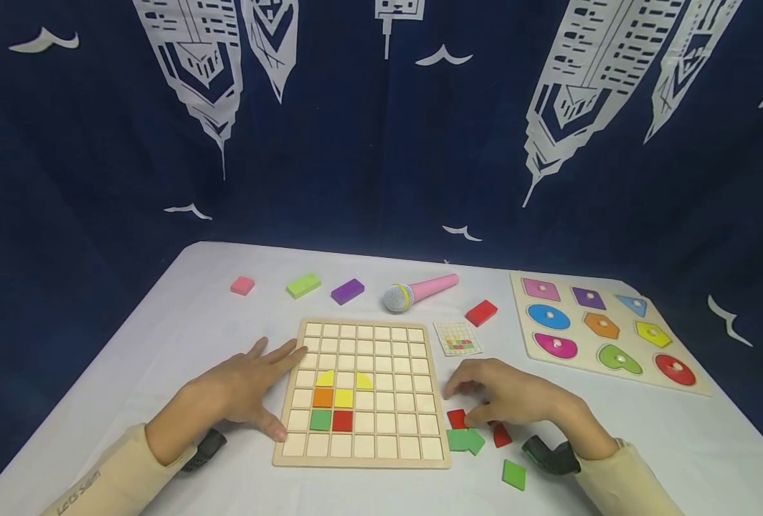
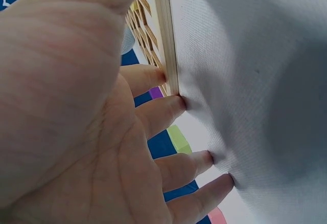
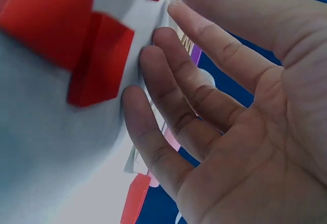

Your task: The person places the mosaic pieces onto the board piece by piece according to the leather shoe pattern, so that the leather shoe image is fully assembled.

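Observation:
A square wooden grid board (image 1: 362,459) lies on the table. Its cells hold two yellow quarter-round pieces, an orange (image 1: 323,398), a yellow (image 1: 343,398), a green (image 1: 320,420) and a red square tile (image 1: 342,421). My left hand (image 1: 242,383) rests at the board's left edge with spread fingers, the thumb by the lower left corner. To the right of the board, my right hand (image 1: 510,393) hovers low over loose red pieces (image 3: 102,60), fingers gently bent and gripping nothing. Green pieces (image 1: 464,440) lie just below that hand, partly overlapping; a lone green tile (image 1: 513,474) sits nearer the front.
A small pattern card (image 1: 457,338) lies beyond my right hand. Behind the board are a pink toy microphone (image 1: 423,289) and pink, lime, purple (image 1: 347,291) and red blocks (image 1: 481,313). A shape puzzle board (image 1: 588,358) occupies the right back. A dark curtain (image 1: 368,158) hangs behind the table.

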A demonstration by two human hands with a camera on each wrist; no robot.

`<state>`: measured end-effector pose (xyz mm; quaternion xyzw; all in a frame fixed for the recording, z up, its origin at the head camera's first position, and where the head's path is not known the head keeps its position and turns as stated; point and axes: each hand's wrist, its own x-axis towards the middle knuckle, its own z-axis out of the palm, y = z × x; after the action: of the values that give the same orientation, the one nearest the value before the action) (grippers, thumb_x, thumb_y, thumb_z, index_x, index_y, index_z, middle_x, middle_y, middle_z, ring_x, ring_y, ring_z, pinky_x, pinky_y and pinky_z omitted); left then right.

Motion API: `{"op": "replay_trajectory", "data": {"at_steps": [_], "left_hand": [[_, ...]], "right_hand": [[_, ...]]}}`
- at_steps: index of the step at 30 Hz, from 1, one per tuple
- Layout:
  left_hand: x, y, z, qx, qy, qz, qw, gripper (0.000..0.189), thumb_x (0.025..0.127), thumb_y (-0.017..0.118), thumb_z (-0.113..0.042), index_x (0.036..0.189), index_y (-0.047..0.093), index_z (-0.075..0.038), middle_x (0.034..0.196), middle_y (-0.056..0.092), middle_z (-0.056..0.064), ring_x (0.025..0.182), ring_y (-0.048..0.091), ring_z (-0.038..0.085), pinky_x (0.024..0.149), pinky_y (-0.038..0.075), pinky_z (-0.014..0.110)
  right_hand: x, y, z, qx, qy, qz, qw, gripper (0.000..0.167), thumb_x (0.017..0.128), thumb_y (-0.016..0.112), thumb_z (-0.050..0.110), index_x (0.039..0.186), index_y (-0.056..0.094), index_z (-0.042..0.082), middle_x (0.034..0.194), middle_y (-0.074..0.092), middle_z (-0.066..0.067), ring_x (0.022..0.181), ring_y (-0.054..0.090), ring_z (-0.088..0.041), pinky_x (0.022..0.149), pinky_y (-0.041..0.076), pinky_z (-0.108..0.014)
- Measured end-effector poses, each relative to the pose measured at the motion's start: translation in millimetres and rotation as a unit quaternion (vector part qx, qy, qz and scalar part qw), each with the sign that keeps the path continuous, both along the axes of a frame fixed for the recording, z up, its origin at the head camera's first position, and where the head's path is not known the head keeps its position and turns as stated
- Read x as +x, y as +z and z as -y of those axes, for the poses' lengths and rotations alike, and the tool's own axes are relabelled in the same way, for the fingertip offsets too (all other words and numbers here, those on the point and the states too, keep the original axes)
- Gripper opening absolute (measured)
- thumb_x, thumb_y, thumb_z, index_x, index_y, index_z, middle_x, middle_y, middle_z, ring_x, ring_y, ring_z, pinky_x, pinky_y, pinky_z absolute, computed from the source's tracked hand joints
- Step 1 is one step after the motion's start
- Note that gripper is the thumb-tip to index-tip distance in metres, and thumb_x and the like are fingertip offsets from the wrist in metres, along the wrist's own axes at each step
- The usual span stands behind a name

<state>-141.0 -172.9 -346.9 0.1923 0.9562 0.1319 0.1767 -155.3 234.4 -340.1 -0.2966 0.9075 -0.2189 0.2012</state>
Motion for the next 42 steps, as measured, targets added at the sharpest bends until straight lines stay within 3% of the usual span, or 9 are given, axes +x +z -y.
{"op": "replay_trajectory", "data": {"at_steps": [7, 15, 34, 42], "left_hand": [[0.6, 2.4, -0.4, 0.001, 0.0, 0.001, 1.0, 0.127, 0.053, 0.092, -0.053, 0.159, 0.03, -0.018, 0.167, 0.023, 0.007, 0.15, 0.015, 0.051, 0.112, 0.027, 0.072], [0.7, 2.0, -0.2, 0.001, -0.005, -0.002, 1.0, 0.127, 0.053, 0.091, -0.053, 0.159, 0.03, -0.017, 0.167, 0.023, 0.009, 0.15, 0.016, 0.052, 0.112, 0.027, 0.072], [0.2, 1.7, -0.8, 0.002, -0.003, -0.002, 1.0, 0.128, 0.052, 0.092, -0.053, 0.158, 0.031, -0.017, 0.167, 0.024, 0.008, 0.149, 0.017, 0.052, 0.111, 0.028, 0.073], [1.0, 2.3, -0.7, 0.005, 0.0, -0.003, 1.0, 0.127, 0.052, 0.092, -0.052, 0.158, 0.031, -0.017, 0.167, 0.024, 0.008, 0.149, 0.017, 0.052, 0.11, 0.029, 0.073]], "right_hand": [[-0.8, -0.6, 0.1, -0.008, -0.004, 0.01, 0.9999, 0.033, 0.079, 0.085, 0.022, 0.107, 0.069, 0.028, 0.109, 0.06, 0.008, 0.1, 0.052, -0.017, 0.083, 0.052, -0.028], [-1.7, -2.1, 0.7, -0.006, 0.003, -0.015, 0.9999, 0.024, 0.083, 0.081, 0.019, 0.101, 0.068, 0.027, 0.097, 0.059, 0.009, 0.093, 0.052, -0.014, 0.08, 0.048, -0.027], [-0.4, -3.8, 5.2, 0.003, -0.001, -0.02, 0.9998, 0.025, 0.081, 0.082, 0.019, 0.1, 0.067, 0.024, 0.09, 0.06, 0.01, 0.088, 0.054, -0.012, 0.076, 0.05, -0.024], [1.0, -0.3, 6.6, 0.013, 0.001, -0.052, 0.9986, 0.022, 0.078, 0.08, 0.017, 0.097, 0.069, 0.023, 0.083, 0.063, 0.012, 0.08, 0.057, -0.01, 0.071, 0.051, -0.022]]}}
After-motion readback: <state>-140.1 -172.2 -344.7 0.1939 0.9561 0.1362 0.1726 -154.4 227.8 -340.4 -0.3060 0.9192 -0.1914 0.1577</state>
